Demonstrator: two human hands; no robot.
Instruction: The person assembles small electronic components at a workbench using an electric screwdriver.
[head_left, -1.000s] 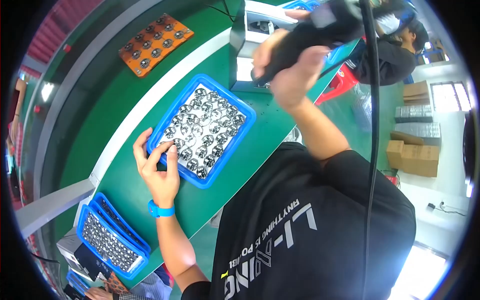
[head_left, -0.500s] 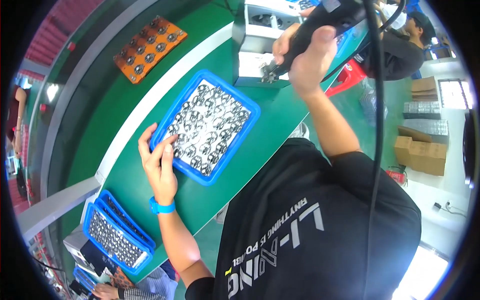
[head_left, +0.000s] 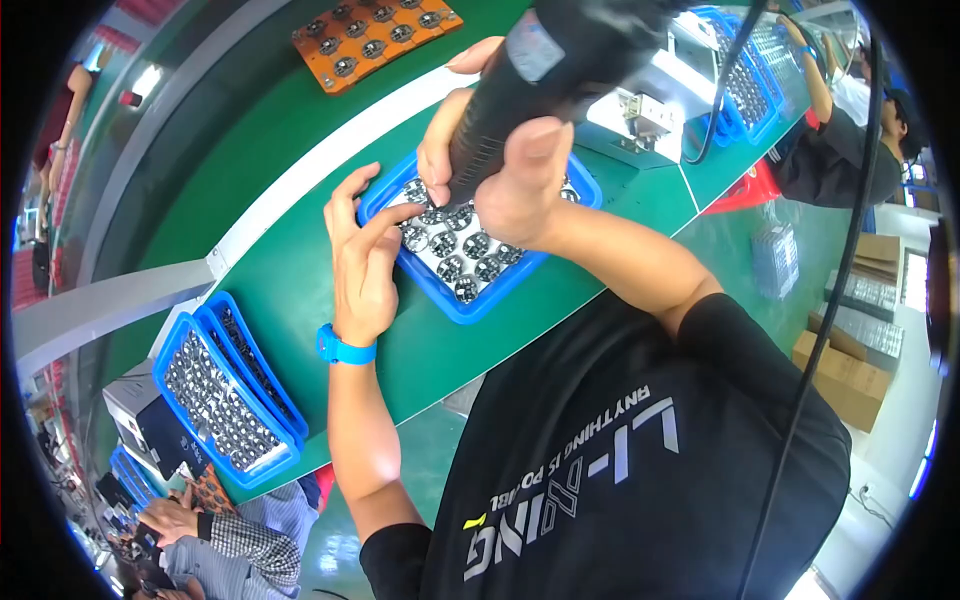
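Observation:
My right hand (head_left: 520,185) grips a thick black handheld power tool (head_left: 500,110) with a ribbed body, angled down over a blue tray (head_left: 463,316). Its tip, largely hidden by my fingers, is close above the tray. Many small round metal-and-black parts (head_left: 449,268) lie on a white sheet inside. My left hand (head_left: 362,270), a blue band at the wrist, reaches over the tray's left rim with fingers apart. Its index fingertip is at the parts beside the tool's lower end; I cannot tell whether it touches one. My right hand and the tool cover the tray's far part.
An orange plate (head_left: 375,45) with round parts lies beyond the white rail. Stacked blue trays (head_left: 225,395) of parts stand at left on the green table (head_left: 560,310). A metal fixture (head_left: 640,120) sits at back right. A black cable (head_left: 800,400) hangs at right. Co-workers sit at both sides.
My right hand has brought the black tool from the metal fixture leftward over the tray. My left index finger now extends in among the parts. The view has shifted.

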